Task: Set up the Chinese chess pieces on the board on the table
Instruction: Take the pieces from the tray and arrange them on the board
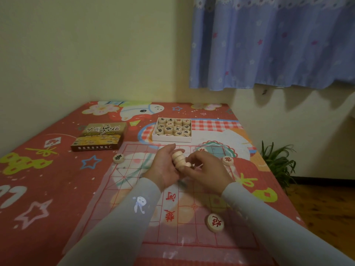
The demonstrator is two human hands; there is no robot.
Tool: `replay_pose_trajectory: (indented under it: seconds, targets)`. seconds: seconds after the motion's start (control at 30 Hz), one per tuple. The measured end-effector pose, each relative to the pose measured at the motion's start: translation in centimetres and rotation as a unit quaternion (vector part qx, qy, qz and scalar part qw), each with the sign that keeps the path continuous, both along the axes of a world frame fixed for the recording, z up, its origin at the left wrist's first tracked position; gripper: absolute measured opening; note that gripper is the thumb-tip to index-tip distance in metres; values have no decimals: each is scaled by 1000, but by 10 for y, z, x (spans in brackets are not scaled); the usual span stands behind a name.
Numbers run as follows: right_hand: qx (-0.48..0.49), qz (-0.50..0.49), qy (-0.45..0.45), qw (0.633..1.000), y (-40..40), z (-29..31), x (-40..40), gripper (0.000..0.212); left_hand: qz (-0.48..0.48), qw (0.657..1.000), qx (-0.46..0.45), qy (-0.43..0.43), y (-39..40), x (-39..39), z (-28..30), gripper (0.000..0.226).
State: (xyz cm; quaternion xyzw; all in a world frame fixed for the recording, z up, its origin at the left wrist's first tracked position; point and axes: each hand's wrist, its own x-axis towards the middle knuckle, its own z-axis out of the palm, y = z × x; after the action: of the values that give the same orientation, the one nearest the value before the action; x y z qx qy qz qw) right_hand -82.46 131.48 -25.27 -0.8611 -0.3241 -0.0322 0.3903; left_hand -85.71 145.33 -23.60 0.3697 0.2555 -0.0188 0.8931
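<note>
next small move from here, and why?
Probably: right hand pinches one piece off the near end of the stack held in the left hand and sets it on a bare point of the board. Only a few single pieces lie on or beside the board so far, e.g. the red piece, and the tray looks full.

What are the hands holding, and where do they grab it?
The left hand holds a stack of round pale wooden chess pieces by its sides; the right hand pinches the piece at the stack's near end.
</note>
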Motion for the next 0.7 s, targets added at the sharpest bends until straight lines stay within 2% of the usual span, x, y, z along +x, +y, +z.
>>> replay_pose_trajectory:
  seconds: [0.1, 0.23, 0.5, 0.7]
  targets:
    - [-7, -6, 17, 1000, 6, -2, 1, 22, -11, 1000, 7, -20, 4, -7, 2, 16]
    - [22, 8, 47, 999, 6, -3, 2, 19, -21, 999, 16, -20, 10, -14, 3, 17]
    - [172, 51, 70, 981, 1, -2, -1, 24, 17, 999, 24, -34, 26, -16, 4, 13]
    - [176, 34, 78, 981, 2, -5, 2, 23, 37, 999, -1, -23, 35, -13, -3, 16]
